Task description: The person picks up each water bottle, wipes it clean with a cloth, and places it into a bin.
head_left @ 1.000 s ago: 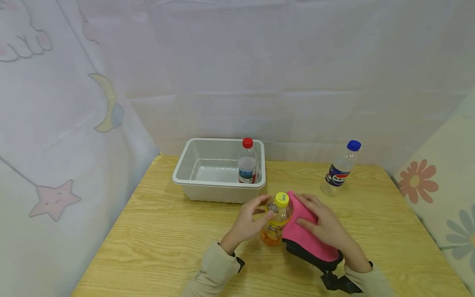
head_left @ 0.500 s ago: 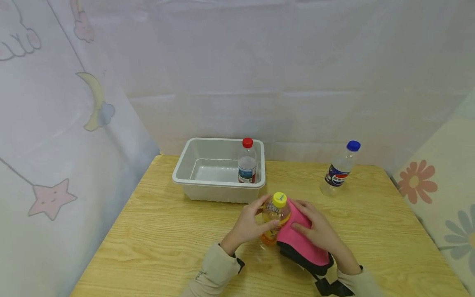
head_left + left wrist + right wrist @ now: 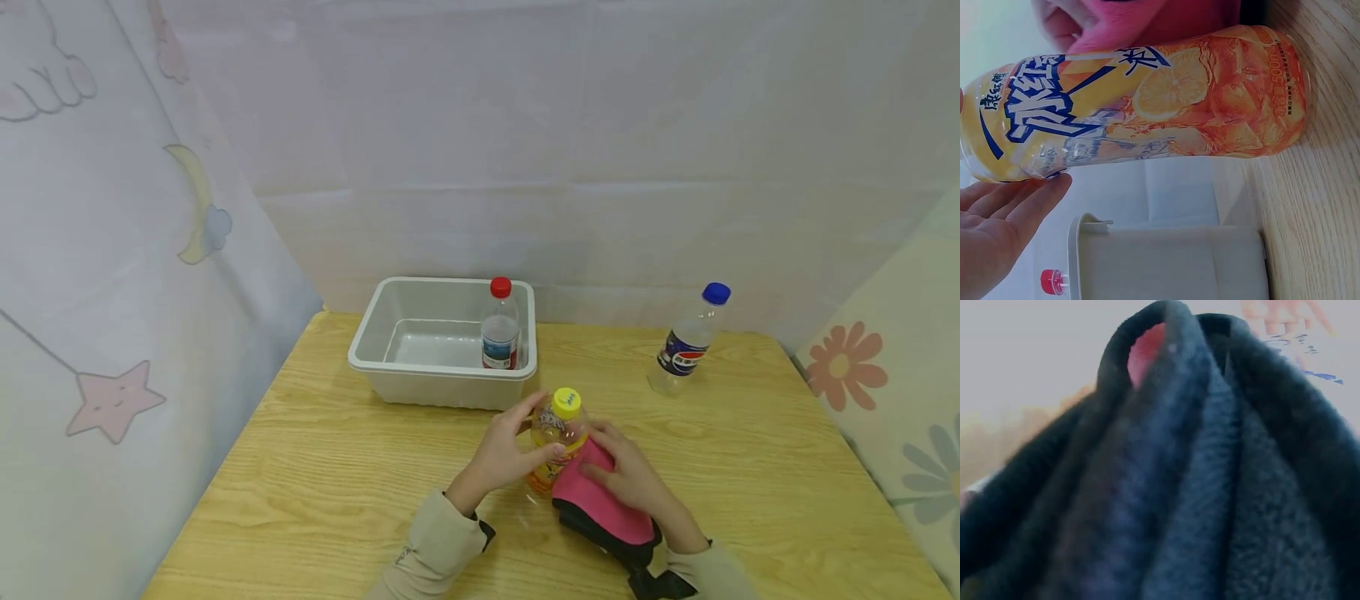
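Cloth (image 3: 609, 507) right of bottle (image 3: 561, 430), tub (image 3: 442, 389) behind

Iced-tea bottle (image 3: 555, 432) in clear plastic, yellow cap on, its yellow-orange label showing a lemon slice; upright at 5 o'clock in the head view, gripped by the left hand (image 3: 504, 452). At its 4 o'clock, the right hand (image 3: 628, 477) holds a pink, black-edged cloth (image 3: 606, 507)

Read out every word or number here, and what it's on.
"康师傅": on the orange-and-yellow plastic bottle
"冰红", partly repeated: same bottle
"500": same bottle
Unreadably small: its fine print; labels on the blue-capped clear plastic bottle and red-capped clear bottle; marks on yellow cap.
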Demonstrator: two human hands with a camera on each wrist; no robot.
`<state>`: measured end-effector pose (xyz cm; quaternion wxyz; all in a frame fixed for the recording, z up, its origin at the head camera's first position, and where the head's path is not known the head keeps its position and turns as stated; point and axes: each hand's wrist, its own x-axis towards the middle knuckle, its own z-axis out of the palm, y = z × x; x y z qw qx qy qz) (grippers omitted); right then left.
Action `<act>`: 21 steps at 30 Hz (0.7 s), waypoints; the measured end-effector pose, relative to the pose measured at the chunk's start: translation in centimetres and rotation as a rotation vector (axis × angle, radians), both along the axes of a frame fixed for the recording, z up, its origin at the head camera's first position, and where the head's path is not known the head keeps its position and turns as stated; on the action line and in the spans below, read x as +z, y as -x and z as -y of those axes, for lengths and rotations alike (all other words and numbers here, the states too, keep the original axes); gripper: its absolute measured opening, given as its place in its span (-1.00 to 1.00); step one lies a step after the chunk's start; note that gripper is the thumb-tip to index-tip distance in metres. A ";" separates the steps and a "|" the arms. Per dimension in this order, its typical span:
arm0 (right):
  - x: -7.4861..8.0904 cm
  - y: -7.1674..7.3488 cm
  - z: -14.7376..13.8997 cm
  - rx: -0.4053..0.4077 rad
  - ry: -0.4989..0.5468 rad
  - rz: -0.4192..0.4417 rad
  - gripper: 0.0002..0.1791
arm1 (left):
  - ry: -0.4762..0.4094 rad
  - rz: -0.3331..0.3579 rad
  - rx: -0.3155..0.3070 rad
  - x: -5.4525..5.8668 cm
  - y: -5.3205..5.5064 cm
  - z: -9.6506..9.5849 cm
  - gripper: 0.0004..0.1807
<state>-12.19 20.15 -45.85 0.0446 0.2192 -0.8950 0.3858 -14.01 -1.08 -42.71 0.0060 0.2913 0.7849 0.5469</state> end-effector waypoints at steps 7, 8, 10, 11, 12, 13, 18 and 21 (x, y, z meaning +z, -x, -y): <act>-1.6 0.1 0.2 0.006 -0.023 0.068 -0.52 | -0.039 -0.001 -0.007 -0.1 -0.1 0.0 -0.32; -1.7 0.1 0.2 0.008 -0.025 0.070 -0.52 | -0.038 -0.001 -0.007 -0.1 -0.1 0.0 -0.31; -2.0 0.1 0.2 0.009 -0.037 0.080 -0.52 | -0.027 -0.009 -0.001 0.0 -0.1 0.0 -0.30; -2.1 0.1 0.1 0.006 -0.044 0.088 -0.52 | -0.016 -0.019 0.006 0.1 -0.1 0.0 -0.29; -2.2 0.1 0.1 0.004 -0.051 0.096 -0.51 | -0.005 -0.029 0.014 0.1 -0.1 -0.1 -0.28; -2.2 0.1 0.2 0.003 -0.056 0.105 -0.50 | 0.003 -0.040 0.023 0.1 -0.1 -0.1 -0.27; -2.1 0.0 0.2 -0.005 -0.075 0.123 -0.46 | 0.010 -0.099 0.066 0.0 0.1 -0.1 -0.31; -1.8 -0.3 0.2 -0.008 -0.086 0.117 -0.45 | 0.006 -0.102 0.086 0.0 0.1 -0.1 -0.36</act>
